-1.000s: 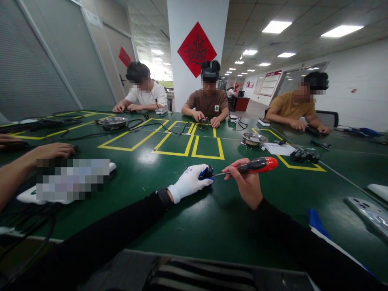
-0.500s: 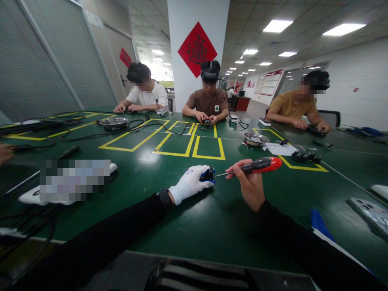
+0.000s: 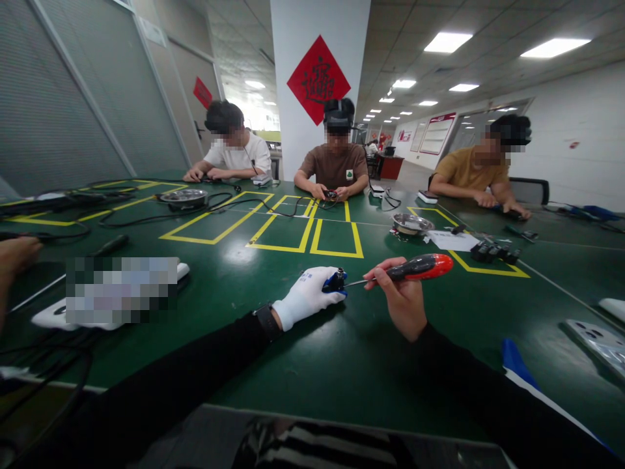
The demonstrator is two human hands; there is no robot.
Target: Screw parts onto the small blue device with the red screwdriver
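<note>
My left hand (image 3: 312, 296), in a white glove with blue fingertips, is closed around a small black part (image 3: 336, 281) with a round metal piece on top. Most of that part is hidden by the glove. My bare right hand (image 3: 403, 299) grips a screwdriver (image 3: 422, 267) with a black and red handle. The screwdriver lies nearly level, its thin shaft pointing left. Its tip meets the black part, or ends right beside it; the glove makes the contact hard to see.
Metal bowls (image 3: 413, 224) (image 3: 183, 198), black clips (image 3: 495, 251) and a white paper (image 3: 449, 240) lie farther back. A phone (image 3: 596, 345) and a blue-white glove (image 3: 517, 368) are at right. A white device (image 3: 122, 293) and another screwdriver (image 3: 111, 245) lie left. Three people sit opposite.
My hands, the black part and the screwdriver hold almost the same place. At the left edge another person's hand has come further into view.
</note>
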